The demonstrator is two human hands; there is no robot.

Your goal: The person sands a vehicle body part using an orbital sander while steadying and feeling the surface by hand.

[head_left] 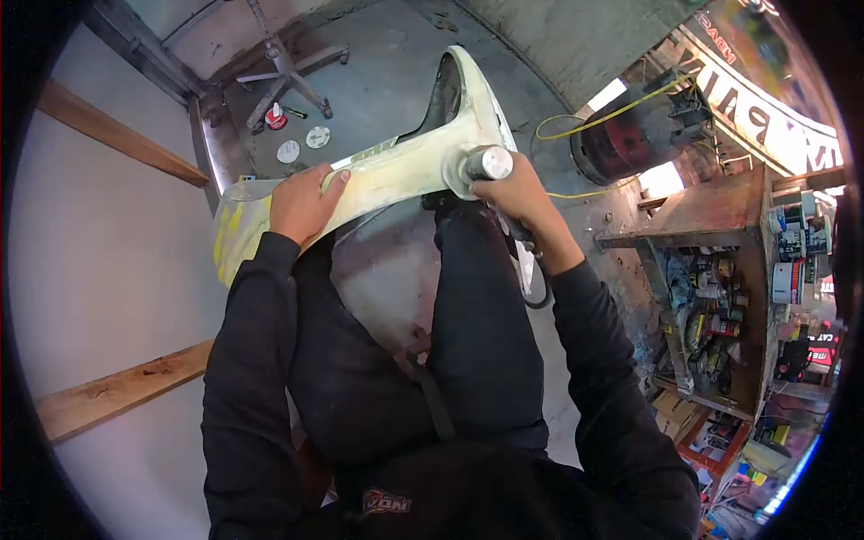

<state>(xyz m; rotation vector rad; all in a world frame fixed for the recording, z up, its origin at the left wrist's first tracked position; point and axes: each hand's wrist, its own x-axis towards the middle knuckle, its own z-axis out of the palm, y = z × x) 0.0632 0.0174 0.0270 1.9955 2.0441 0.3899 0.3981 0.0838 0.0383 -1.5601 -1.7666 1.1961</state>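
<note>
Across my knees lies a curved vehicle body panel (396,171), its surface cream-white with yellow patches at the left end and a looped opening at the far right end. My left hand (301,207) rests on its left part, fingers over the far edge and thumb on top. In my right hand (522,198) is a sander (490,164) with a silver cylindrical top, its round grey head against the panel's right part. The fingers wrap around its body, and its lower side is partly hidden.
Two sanding discs (319,137) and a red-and-white container (275,118) lie on the floor, near a wheeled chair base (284,70). To the right are a dark red tank (621,135), a yellow hose (621,119) and a wooden shelf (711,211) with cans. A pale wall (117,261) stands left.
</note>
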